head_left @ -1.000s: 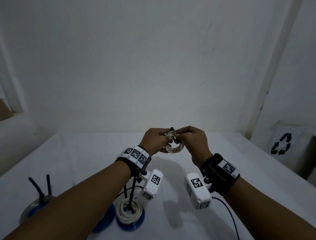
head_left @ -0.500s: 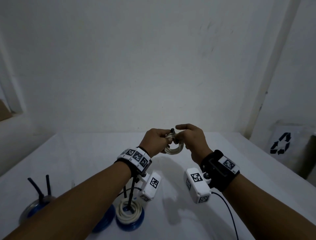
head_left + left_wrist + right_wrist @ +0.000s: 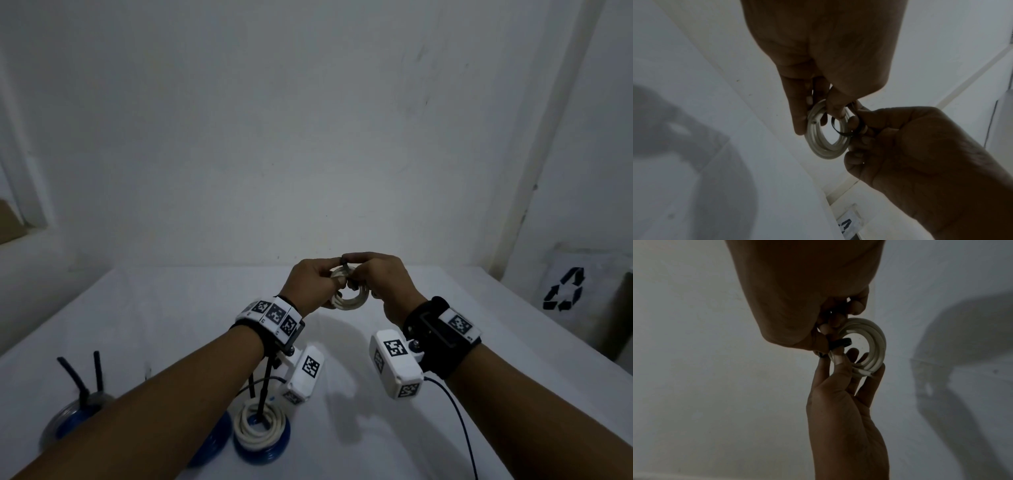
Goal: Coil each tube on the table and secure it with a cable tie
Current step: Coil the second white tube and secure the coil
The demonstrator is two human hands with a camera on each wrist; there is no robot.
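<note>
Coils already tied, a white one on a blue one [image 3: 262,435], sit nearest on the tabletop [image 3: 462,308] at about 7 o'clock. Farther out, toward 12 o'clock and lifted clear of the tabletop, the left hand [image 3: 313,286] pinches a white tube coil [image 3: 349,298] while the right hand [image 3: 380,282] pinches a black cable tie [image 3: 840,130] looped through it. Tying looks to be the step in hand; next, the tail likely needs feeding through the head and pulling snug.
</note>
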